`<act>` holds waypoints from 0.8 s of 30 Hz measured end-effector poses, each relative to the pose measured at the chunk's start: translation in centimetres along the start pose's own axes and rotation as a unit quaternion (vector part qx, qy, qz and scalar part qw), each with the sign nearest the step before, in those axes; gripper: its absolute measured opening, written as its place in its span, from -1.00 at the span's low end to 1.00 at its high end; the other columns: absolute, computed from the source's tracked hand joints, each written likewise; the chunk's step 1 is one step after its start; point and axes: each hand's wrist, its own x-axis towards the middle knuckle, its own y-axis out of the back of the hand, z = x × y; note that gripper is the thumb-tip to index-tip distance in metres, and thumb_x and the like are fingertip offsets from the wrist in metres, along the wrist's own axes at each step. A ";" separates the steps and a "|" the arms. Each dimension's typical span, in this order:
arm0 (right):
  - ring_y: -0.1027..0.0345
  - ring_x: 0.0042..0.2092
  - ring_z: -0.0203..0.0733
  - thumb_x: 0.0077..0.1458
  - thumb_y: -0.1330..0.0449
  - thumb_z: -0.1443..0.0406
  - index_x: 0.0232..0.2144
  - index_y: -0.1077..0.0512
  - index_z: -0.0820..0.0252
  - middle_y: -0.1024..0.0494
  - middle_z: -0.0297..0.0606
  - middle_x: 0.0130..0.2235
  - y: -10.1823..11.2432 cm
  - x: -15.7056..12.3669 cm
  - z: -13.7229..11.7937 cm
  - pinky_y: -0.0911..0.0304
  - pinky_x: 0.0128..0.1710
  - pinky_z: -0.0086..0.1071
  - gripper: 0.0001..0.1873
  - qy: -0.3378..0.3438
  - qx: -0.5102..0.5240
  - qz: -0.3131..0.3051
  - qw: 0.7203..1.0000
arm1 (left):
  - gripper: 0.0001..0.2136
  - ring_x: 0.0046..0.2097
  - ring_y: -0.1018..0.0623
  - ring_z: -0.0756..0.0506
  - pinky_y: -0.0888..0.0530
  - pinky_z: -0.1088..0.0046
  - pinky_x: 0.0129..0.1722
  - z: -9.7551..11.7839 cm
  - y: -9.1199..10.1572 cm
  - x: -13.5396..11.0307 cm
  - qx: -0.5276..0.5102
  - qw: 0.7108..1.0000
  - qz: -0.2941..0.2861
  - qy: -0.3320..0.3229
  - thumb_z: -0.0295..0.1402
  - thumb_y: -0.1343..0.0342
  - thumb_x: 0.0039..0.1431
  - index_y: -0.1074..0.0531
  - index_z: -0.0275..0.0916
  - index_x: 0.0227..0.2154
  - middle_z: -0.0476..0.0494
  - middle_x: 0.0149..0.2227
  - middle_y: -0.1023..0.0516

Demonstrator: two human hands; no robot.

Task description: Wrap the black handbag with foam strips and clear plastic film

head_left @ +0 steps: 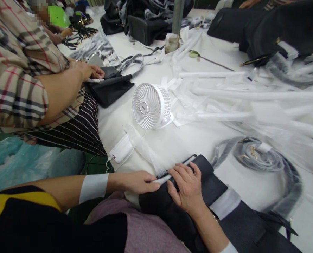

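A black handbag lies across the table edge and my lap, with a white foam strip along its upper edge. My left hand pinches the near end of that strip between thumb and fingers. My right hand rests on the bag with fingers spread, pressing over the strip farther along. To the right, white wrapping covers part of the bag. Behind it, a plastic-wrapped strap with gold-coloured hardware is coiled on the table.
A white fan and a white power bank stand ahead. At left, a co-worker's hand works on another black bag. White foam tubes and plastic lie at right, near a metal post; more black bags sit behind.
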 end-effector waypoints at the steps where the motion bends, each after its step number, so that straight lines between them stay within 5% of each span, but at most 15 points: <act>1: -0.39 -0.06 -0.05 0.23 -0.06 0.25 -0.21 -0.44 0.18 -0.56 -0.20 -0.23 0.0 0.0 0.0 0.03 0.17 0.01 -0.80 -0.002 -0.002 -0.004 1.000 | -0.65 -0.50 -0.20 0.05 -0.09 0.51 -0.53 -0.2 -0.4 -0.1 0.019 0.999 0.031 -0.001 -0.07 -0.02 0.19 -0.33 -0.27 -0.51 0.06 -0.56 -0.24; 4: -0.39 -0.05 -0.05 0.24 -0.06 0.25 -0.19 -0.45 0.19 -0.56 -0.19 -0.22 0.0 0.1 -0.1 0.04 0.18 0.00 -0.79 -0.005 -0.004 -0.019 1.000 | -0.69 -0.40 -0.38 -0.01 -0.26 0.52 -0.43 -0.4 -2.1 -0.5 -0.028 0.986 0.163 -0.007 -0.14 -0.01 0.20 -0.42 -0.32 -0.23 -0.01 -0.42 -0.43; 7: -0.38 -0.03 -0.05 0.24 -0.05 0.27 -0.17 -0.45 0.21 -0.57 -0.19 -0.20 0.0 0.1 0.0 0.05 0.19 -0.01 -0.78 -0.002 0.002 -0.028 1.000 | -0.46 -0.30 -0.47 -0.08 -0.35 0.45 -0.31 0.1 -3.7 -1.1 -0.034 0.969 0.246 0.010 -0.12 -0.14 0.13 -0.22 -0.25 0.11 -0.05 -0.29 -0.51; 12: -0.38 -0.04 -0.05 0.25 -0.05 0.28 -0.14 -0.44 0.21 -0.57 -0.19 -0.18 -0.1 0.0 0.3 0.06 0.19 0.03 -0.78 -0.003 0.009 -0.034 0.999 | -0.43 -0.15 -0.48 -0.16 -0.39 0.33 -0.14 0.4 -4.9 -0.2 0.018 0.966 0.258 0.008 -0.23 -0.26 0.02 -0.16 -0.21 0.05 -0.12 -0.16 -0.50; 18: -0.37 -0.03 -0.05 0.27 -0.06 0.27 -0.10 -0.44 0.23 -0.57 -0.18 -0.18 -0.1 0.2 0.2 0.07 0.19 0.02 -0.76 -0.004 0.007 -0.059 0.998 | -0.51 -0.11 -0.50 -0.17 -0.41 0.28 -0.11 -0.6 -4.3 0.2 0.020 0.968 0.237 -0.079 -0.28 -0.16 0.15 -0.07 -0.22 0.05 -0.17 -0.09 -0.48; 24: -0.36 -0.02 -0.05 0.27 -0.06 0.25 -0.09 -0.44 0.22 -0.57 -0.19 -0.16 -0.1 0.3 0.1 0.08 0.20 0.02 -0.75 -0.007 0.002 -0.074 0.997 | -0.43 -0.29 -0.52 -0.16 -0.44 0.32 -0.26 -1.2 -3.8 -0.9 0.112 0.956 0.257 -0.084 -0.21 -0.21 0.13 -0.08 -0.22 0.10 -0.07 -0.27 -0.47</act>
